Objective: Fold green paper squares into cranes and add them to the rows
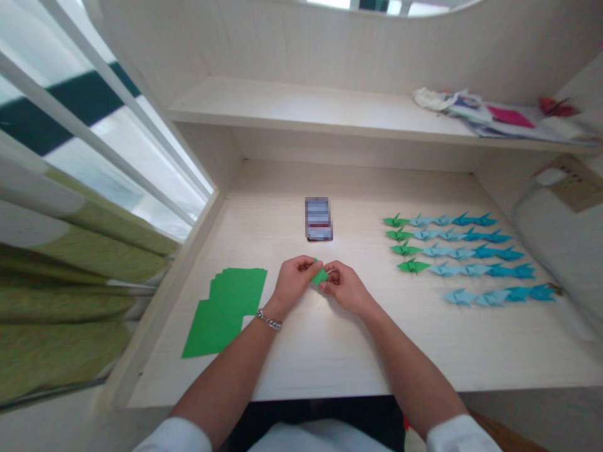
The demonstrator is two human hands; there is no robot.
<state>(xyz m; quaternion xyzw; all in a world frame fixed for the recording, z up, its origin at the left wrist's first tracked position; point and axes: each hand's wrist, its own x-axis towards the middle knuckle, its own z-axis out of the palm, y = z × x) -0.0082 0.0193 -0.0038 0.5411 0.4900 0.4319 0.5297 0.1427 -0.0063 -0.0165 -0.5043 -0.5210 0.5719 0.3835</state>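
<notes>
A small folded piece of green origami paper [320,277] is pinched between my two hands above the middle of the desk. My left hand [296,276], with a chain bracelet [269,320] at its wrist, grips the paper's left side between thumb and fingers. On the paper's right edge, the thumb and fingertips of my right hand [345,287] are closed. The fingers hide part of the folds. Flat green paper sheets [226,311] lie overlapping to the left of my left forearm.
Rows of folded paper cranes [459,252] in green, pale blue and blue stand on the right. A phone [319,218] lies beyond my hands. Papers [499,116] sit on the shelf [306,113]. A socket strip [572,182] is on the right wall; a curtain [70,301] hangs left.
</notes>
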